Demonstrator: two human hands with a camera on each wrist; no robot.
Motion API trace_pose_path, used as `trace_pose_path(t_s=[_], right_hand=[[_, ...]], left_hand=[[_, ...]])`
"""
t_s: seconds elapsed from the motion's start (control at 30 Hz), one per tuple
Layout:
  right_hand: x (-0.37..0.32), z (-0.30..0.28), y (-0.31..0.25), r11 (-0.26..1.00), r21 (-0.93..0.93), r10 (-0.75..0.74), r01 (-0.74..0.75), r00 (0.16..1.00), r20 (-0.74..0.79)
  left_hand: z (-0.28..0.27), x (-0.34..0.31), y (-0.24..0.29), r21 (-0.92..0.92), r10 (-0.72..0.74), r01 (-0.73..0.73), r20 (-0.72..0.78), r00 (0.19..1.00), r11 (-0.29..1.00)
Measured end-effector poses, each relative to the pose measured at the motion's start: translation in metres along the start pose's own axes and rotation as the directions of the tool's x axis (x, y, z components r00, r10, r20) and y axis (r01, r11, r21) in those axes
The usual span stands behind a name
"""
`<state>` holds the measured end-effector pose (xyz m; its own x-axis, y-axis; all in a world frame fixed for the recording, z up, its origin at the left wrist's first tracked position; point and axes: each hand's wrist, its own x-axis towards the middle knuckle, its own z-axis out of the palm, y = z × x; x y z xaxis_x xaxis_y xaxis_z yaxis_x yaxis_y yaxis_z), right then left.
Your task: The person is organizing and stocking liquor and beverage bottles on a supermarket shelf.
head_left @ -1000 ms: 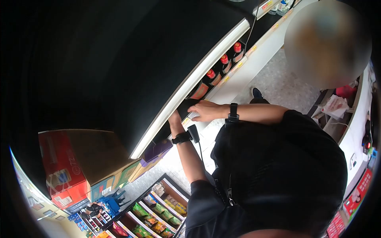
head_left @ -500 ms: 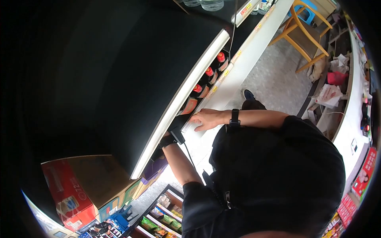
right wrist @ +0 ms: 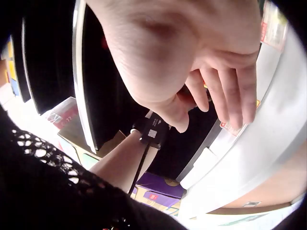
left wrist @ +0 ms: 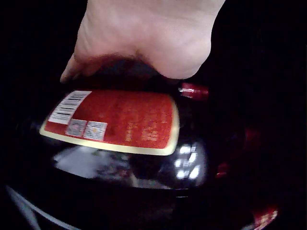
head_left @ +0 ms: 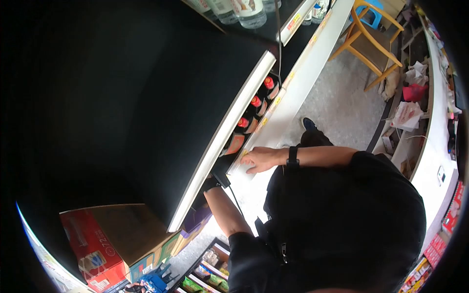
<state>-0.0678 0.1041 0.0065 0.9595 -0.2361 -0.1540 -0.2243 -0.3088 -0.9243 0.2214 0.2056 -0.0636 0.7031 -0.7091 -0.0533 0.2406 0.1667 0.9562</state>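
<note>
A dark, glossy bottle with a red, cream-edged label and a barcode fills the left wrist view. My left hand arches right at its far side; the fingers are hidden, and I cannot tell whether they grip it. From the head view, the left forearm reaches under a white shelf edge, which hides that hand. My right hand rests at the lower shelf's white front edge, fingers loosely extended and holding nothing. Red-capped bottles stand in a row between the two shelf edges.
A cable hangs by the shelf's far end, near clear bottles. Cardboard boxes sit at the lower left, with a purple box below the shelf. A wooden chair and a cluttered counter stand behind.
My left hand has gone deeper under the upper shelf, its wrist band now at the edge. The head view has shifted, bringing the chair in. The right hand stays at the lower shelf edge.
</note>
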Motion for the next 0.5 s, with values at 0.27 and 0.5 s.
trace_pose_path(t_s=[0.27,0.5], right_hand=[[-0.012,-0.010,0.004,0.997,-0.070,0.017,-0.020,0.999,-0.051],[-0.018,-0.013,0.008,0.998,-0.046,0.045,-0.047,0.997,-0.056]], left_hand=[[0.006,0.016,0.001,-0.054,-0.060,0.060,0.004,0.998,0.997],[0.014,0.022,-0.001,-0.097,-0.120,0.119,-0.009,0.993,0.988]])
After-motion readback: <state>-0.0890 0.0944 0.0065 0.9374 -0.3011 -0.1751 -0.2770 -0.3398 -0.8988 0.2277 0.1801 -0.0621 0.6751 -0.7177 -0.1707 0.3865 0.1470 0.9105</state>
